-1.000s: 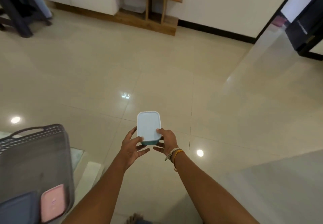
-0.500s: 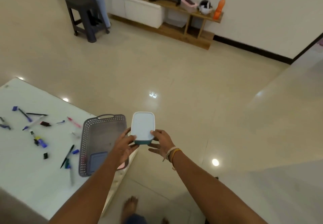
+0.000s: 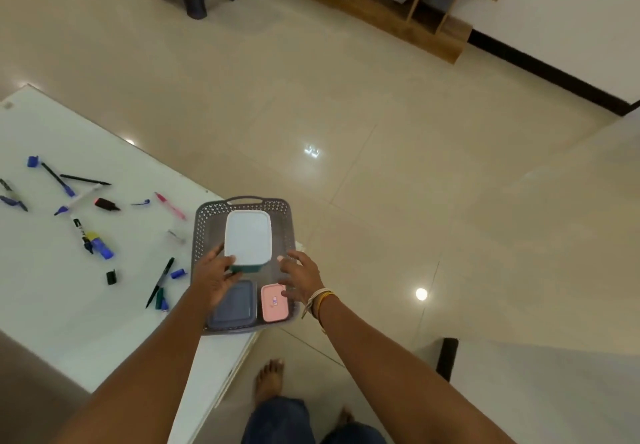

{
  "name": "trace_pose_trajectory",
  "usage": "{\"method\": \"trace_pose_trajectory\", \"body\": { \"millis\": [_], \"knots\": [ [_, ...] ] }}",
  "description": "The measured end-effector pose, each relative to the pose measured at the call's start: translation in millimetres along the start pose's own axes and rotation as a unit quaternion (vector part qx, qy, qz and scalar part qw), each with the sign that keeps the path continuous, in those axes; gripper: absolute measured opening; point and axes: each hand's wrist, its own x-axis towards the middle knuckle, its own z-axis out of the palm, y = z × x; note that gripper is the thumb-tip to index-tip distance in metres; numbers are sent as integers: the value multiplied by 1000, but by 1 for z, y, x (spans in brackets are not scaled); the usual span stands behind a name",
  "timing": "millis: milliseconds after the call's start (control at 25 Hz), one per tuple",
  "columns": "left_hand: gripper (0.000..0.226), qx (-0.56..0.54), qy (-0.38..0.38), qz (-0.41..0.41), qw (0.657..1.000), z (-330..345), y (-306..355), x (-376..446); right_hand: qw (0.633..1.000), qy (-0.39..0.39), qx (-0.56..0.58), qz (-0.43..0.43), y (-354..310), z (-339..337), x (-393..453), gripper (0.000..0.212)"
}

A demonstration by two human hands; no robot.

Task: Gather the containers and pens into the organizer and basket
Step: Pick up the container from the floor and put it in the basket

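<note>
Both arms are bare all the way up, with no sleeves to see. The left hand (image 3: 213, 279) wears nothing: no ring, no band, no watch. The right hand (image 3: 302, 279) has bands around its wrist (image 3: 320, 299). One band is orange or yellow. Next to it is a white band, and a loose white end hangs down from it. Thin dark bands may sit beside them, but they are too small to tell. The legs wear blue jeans (image 3: 284, 421). The feet are bare, and the toes of the left foot (image 3: 269, 379) show plainly.
</note>
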Motion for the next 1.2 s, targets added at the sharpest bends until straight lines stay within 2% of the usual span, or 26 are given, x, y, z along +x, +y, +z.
{"method": "trace_pose_trajectory", "body": {
  "millis": [120,280,520,680,760,800,920,1040,1200],
  "knots": [
    [60,-14,29,0,999,-23,-4,42,1000,10,-29,-1,11,22,40,34],
    [59,-14,62,-4,998,-30,-14,82,998,21,-51,22,28,32,78,13],
    [55,-86,77,-46,992,-38,-31,112,996,27,-84,29,32,39,96,9],
    [50,-64,114,-19,991,-35,-27,100,994,36,-96,25,16,34,87,11],
    [51,13,133,-10,991,-34,-21,80,990,39,-133,29,4,28,71,15],
    [49,87,138,6,987,-34,-19,66,986,40,-163,27,-1,25,60,16],
    [45,309,125,65,940,-28,-6,11,953,41,-299,-15,-30,13,23,26],
    [51,408,73,120,902,-9,9,-31,916,42,-395,-64,-64,3,-8,37],
    [55,518,7,128,846,16,26,-47,879,33,-466,-93,-94,-11,-18,33]
  ]
}}
